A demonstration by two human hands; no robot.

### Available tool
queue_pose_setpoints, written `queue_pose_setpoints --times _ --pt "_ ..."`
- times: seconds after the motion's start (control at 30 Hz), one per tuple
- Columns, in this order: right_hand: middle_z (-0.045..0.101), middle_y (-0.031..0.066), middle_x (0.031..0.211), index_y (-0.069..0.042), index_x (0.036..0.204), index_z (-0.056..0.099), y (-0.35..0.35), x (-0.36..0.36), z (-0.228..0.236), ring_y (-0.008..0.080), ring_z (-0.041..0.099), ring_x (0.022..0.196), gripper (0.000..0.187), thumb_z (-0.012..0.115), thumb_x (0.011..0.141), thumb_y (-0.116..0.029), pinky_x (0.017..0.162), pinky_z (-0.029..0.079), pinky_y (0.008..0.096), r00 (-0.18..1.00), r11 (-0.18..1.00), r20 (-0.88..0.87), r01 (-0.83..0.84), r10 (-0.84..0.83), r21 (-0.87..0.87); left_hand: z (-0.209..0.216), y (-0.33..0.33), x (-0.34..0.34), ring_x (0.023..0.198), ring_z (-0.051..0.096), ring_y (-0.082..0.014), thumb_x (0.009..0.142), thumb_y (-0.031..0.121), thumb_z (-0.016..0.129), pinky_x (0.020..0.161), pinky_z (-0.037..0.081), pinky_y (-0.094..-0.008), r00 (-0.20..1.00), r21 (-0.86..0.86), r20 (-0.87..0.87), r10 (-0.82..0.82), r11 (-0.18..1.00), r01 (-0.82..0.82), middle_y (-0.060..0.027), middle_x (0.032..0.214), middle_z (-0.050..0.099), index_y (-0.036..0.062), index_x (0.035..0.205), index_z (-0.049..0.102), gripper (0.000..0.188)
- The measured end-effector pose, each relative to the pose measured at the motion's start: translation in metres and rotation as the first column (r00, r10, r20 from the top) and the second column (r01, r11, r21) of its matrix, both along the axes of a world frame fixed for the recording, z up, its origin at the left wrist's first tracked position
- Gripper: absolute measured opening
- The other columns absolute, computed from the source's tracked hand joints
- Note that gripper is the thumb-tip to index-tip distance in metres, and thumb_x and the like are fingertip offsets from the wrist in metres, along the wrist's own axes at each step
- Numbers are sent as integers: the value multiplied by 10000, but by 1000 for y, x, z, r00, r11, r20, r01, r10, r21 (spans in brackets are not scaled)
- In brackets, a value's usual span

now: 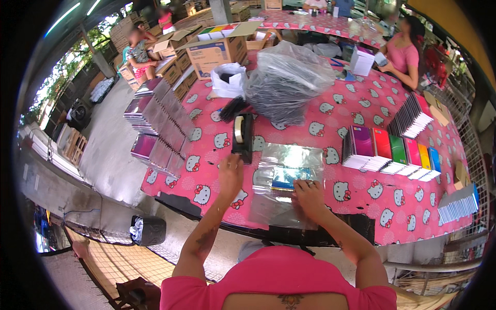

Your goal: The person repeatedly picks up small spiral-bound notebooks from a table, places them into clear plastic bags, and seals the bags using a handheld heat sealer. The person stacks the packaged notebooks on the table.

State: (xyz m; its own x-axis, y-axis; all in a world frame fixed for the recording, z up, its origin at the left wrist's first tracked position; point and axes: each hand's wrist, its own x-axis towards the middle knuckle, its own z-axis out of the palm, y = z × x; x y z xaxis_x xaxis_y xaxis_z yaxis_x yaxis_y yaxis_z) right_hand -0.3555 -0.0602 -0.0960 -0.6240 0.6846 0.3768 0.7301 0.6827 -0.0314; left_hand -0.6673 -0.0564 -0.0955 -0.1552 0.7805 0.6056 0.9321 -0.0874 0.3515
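Left hand [230, 174] reaches, fingers apparently loose, to the tape dispenser [243, 133]; right hand [309, 195] presses the bagged notebook [290, 176] near the surface's front edge; the plastic flap could spring open.

Pink cartoon-cat tablecloth [361, 206] is covering the long work table, and a second table [320, 23] with a patterned cloth is sitting at the far end under a roof with strip lights [62, 18] glowing top left. Bare grey concrete floor [103, 150] is running along the left side, with daylight and green foliage [67, 67] showing past the open edge. Cardboard boxes [214, 51] are stacking up at the back, wire mesh fencing [473, 150] is lining the right side, and a black bin [150, 230] is sitting on the floor near the table's left corner.
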Motion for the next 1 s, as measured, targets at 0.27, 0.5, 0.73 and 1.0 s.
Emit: queue_pose_setpoints --times 0.27,0.5,0.73,1.0 --pt "634 36 1119 -74 1157 639 0 0 -3 197 624 1044 435 709 793 -302 902 436 389 1000 999 -5 -27 27 46 2 53 -31 607 493 -58 890 173 703 508 385 -237 186 -116 979 79 973 200 13 758 609 57 941 705 127" --pt "630 40 1107 -71 1149 644 5 2 -3 195 617 1047 403 686 815 -294 893 439 384 998 999 -33 -47 48 12 -36 20 -28 589 604 -184 864 201 695 565 466 -330 532 -203 831 161 979 21 -85 736 676 66 884 728 140" --pt "622 64 1067 -53 1146 645 2 7 4 205 614 1035 362 658 819 -210 888 443 381 994 996 -59 -88 90 28 10 1 -14 778 713 -341 835 295 683 688 554 -429 883 -418 324 339 889 -188 -167 802 726 49 874 752 259" --pt "621 62 1049 -58 1105 643 13 12 -5 211 619 1014 329 653 808 -201 879 443 370 990 993 -86 -108 111 42 20 9 151 710 702 -314 827 397 727 655 531 -425 929 -532 360 87 837 128 -175 766 709 26 813 740 372"
